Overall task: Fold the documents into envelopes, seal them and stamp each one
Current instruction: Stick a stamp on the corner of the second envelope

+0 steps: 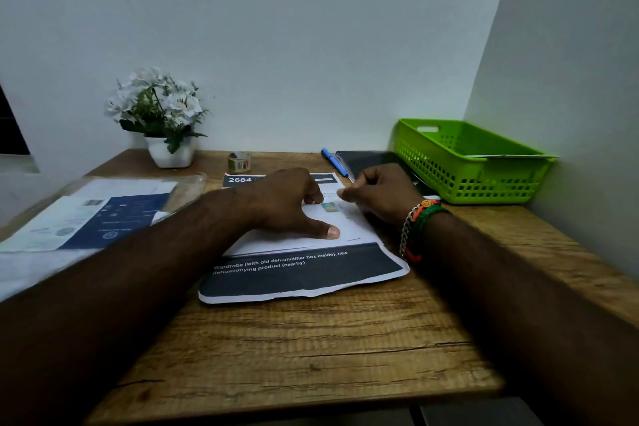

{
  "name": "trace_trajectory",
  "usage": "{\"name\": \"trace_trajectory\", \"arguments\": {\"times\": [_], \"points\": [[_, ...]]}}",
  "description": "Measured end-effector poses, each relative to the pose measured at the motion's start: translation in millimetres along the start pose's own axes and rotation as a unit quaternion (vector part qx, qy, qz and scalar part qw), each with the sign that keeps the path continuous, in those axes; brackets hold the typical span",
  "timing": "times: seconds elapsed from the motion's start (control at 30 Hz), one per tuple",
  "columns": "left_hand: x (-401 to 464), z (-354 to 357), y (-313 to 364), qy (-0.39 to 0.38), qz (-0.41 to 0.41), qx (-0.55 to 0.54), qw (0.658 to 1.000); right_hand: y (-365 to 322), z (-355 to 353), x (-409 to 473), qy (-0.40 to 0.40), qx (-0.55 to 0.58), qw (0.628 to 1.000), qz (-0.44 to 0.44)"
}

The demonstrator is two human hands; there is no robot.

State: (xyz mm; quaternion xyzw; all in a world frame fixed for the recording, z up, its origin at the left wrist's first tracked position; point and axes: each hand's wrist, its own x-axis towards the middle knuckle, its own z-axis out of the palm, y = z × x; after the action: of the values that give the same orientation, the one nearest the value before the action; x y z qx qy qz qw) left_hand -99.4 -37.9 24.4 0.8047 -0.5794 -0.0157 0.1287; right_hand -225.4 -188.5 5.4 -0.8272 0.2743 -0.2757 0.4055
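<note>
Two hands on envelope: left hand presses flat, right hand grip unclear; sheet reads "Wardrobe".

Both my hands on the white envelope, mid-desk.

My left hand presses the envelope flat, thumb stretched along its front edge; my right hand is curled beside a small green stamp. The envelope lies on a dark printed sheet on the wooden desk. A green basket sits far right, a flower pot far left.
</note>
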Motion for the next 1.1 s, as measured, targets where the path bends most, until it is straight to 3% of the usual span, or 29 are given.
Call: {"name": "trace_trajectory", "arguments": {"times": [0.1, 0.57, 0.83, 1.0, 1.1], "points": [[0.2, 0.4, -0.3, 0.001, 0.003, 0.008, 1.0, 3.5, 3.8, 4.5, 0.047, -0.021, 0.999, 0.011], [0.7, 0.8, -1.1, -0.001, 0.002, 0.005, 1.0, -10.2, 12.1, -10.5, -0.033, -0.218, 0.971, -0.09], [-2.0, -1.1, 0.9, -0.013, -0.018, -0.01, 1.0, -6.9, 19.0, -13.9, -0.019, -0.324, 0.934, -0.148], [-2.6, 0.8, -1.0, -0.006, -0.03, -0.038, 0.999, -3.8, 22.9, -14.9, 0.015, -0.341, 0.931, -0.13], [-4.8, 6.0, -3.9, 0.021, -0.021, -0.04, 0.999, -7.2, 12.7, -17.0, 0.025, -0.267, 0.958, -0.104]]}}
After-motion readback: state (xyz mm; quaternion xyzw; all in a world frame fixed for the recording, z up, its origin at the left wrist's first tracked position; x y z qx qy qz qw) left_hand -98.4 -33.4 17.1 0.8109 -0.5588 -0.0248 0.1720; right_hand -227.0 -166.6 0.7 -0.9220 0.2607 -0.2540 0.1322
